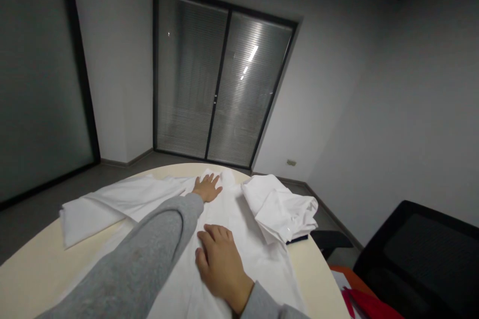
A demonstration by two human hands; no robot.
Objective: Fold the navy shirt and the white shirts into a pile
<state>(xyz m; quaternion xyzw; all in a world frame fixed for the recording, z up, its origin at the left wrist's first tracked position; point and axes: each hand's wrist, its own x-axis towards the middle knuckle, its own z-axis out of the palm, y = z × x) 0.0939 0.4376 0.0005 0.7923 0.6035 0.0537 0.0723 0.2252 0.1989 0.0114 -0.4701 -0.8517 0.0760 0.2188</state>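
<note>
A white long-sleeved garment, like a shirt or coat [247, 244], lies spread on a round pale table [33, 271]. One white sleeve [123, 199] stretches out to the left, while the other sleeve [279, 207] is folded and bunched on the right side. With fingers spread, my left hand [207, 188] rests flat on the garment's far part near the collar end. Closer to me, my right hand [221, 261] lies palm down on the garment's middle, its fingers a little bent and slightly apart. Neither hand grips the cloth. My left forearm covers part of the garment.
A black mesh chair [419, 259] stands at the right of the table. Red cloth [374, 304] and an orange item [352, 279] lie beside it, low down. Beyond the table are a black-framed glass door [187, 84] and grey walls.
</note>
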